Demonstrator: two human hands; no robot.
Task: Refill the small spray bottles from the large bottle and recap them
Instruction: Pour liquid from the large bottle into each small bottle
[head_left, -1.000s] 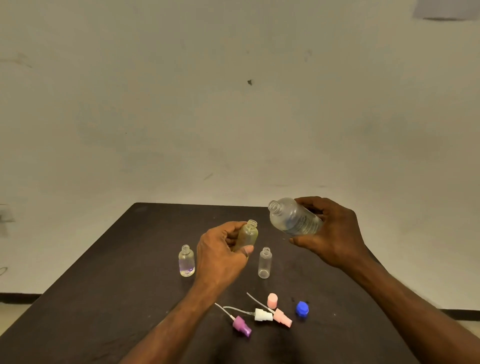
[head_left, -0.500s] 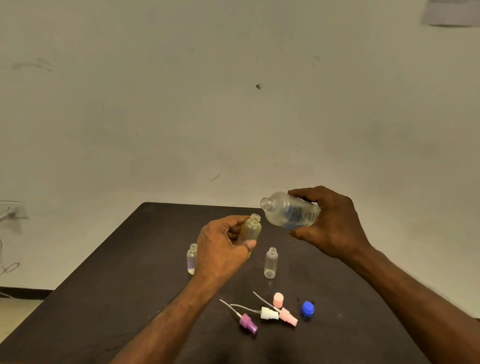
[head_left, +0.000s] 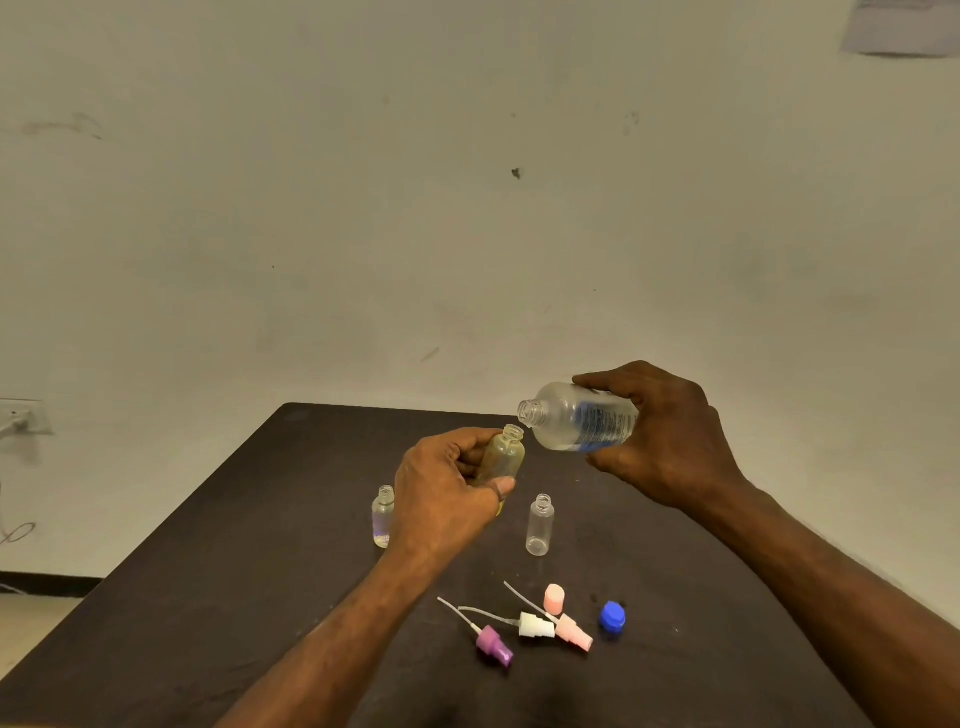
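My left hand wraps around a small yellowish bottle, held above the table, its open neck tipped slightly right. My right hand grips the large clear bottle, laid nearly on its side, its open mouth just above and beside the small bottle's neck. Below on the table stand two more small uncapped bottles, one partly behind my left hand, one to its right. Nearer me lie a purple sprayer, a white sprayer, a pink sprayer, a pink cap and a blue cap.
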